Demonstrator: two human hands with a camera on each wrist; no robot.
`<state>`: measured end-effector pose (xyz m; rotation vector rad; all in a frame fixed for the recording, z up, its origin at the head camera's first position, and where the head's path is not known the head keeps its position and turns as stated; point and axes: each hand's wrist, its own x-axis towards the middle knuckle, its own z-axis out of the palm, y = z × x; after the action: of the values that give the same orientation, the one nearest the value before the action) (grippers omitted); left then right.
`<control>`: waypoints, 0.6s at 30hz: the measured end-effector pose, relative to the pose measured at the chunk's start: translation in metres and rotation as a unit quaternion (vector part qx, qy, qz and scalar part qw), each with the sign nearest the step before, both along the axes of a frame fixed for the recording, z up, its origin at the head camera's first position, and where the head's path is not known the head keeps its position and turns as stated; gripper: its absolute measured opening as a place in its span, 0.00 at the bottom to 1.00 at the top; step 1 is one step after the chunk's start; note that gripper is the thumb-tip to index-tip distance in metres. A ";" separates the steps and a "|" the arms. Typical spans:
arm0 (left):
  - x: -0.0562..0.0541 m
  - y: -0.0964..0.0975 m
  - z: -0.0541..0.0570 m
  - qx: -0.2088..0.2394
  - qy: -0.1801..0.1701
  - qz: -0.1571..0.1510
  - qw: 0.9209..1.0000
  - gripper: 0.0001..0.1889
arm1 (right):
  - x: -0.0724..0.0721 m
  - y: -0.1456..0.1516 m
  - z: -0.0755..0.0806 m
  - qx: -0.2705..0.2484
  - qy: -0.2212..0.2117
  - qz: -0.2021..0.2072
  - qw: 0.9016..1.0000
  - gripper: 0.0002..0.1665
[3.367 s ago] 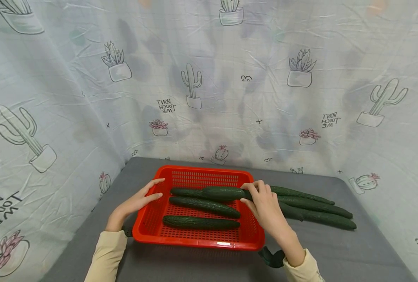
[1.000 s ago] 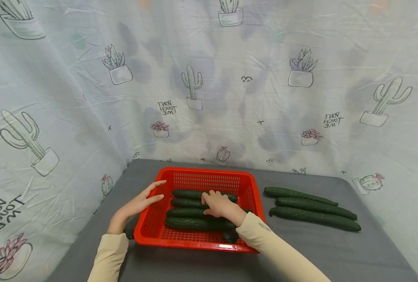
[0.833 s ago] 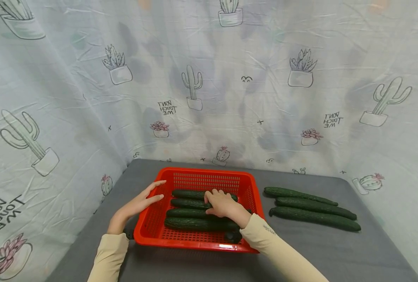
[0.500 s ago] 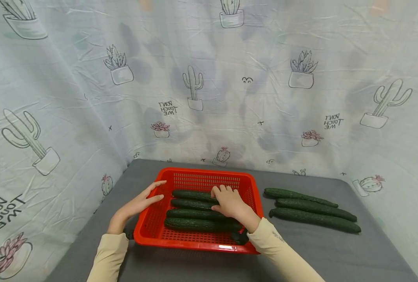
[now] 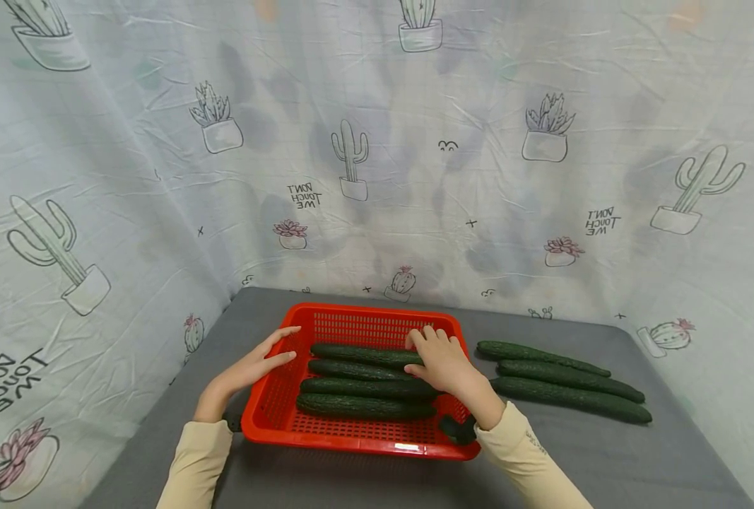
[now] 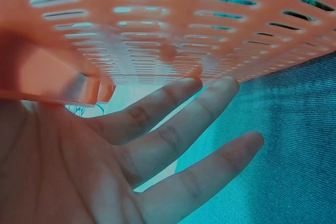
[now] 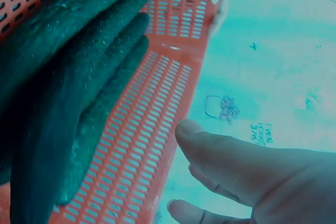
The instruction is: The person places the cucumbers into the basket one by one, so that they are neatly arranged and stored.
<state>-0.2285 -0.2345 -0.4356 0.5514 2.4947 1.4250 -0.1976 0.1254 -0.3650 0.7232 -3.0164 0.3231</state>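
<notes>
The left hand (image 5: 249, 369) rests at the left wall of a red plastic basket (image 5: 351, 442), its thumb and a finger over the rim. In the left wrist view, straight fingers (image 6: 173, 135) lie against the basket's slotted outer side. Several dark green cucumbers (image 5: 360, 406) lie side by side in the basket. Above their right ends hovers the right hand (image 5: 443, 360), loosely bent and holding nothing. The right wrist view shows its thumb (image 7: 215, 150) apart from the cucumbers (image 7: 79, 61). The right ends of the rear cucumbers are partly hidden by this hand.
Three more cucumbers (image 5: 570, 378) lie on the grey table (image 5: 637, 459) to the right of the basket. A pale curtain (image 5: 377, 233) printed with cacti hangs around the back and sides.
The right hand brought a cucumber from the right into the basket, let it go, and has since drawn back rightward and up. The left hand has stayed at the basket's left side.
</notes>
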 end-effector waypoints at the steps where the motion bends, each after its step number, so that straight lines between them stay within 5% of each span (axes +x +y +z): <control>1: 0.000 0.000 0.000 -0.001 0.000 0.001 1.000 0.30 | 0.001 0.003 0.001 -0.001 0.002 0.000 1.000 0.19; 18: -0.001 0.000 -0.001 -0.008 0.005 0.001 1.000 0.29 | 0.022 0.056 0.008 -0.062 0.016 -0.030 0.998 0.22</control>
<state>-0.2294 -0.2345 -0.4369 0.5544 2.5133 1.4053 -0.1753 0.1817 -0.3571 0.6210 -2.9501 0.4860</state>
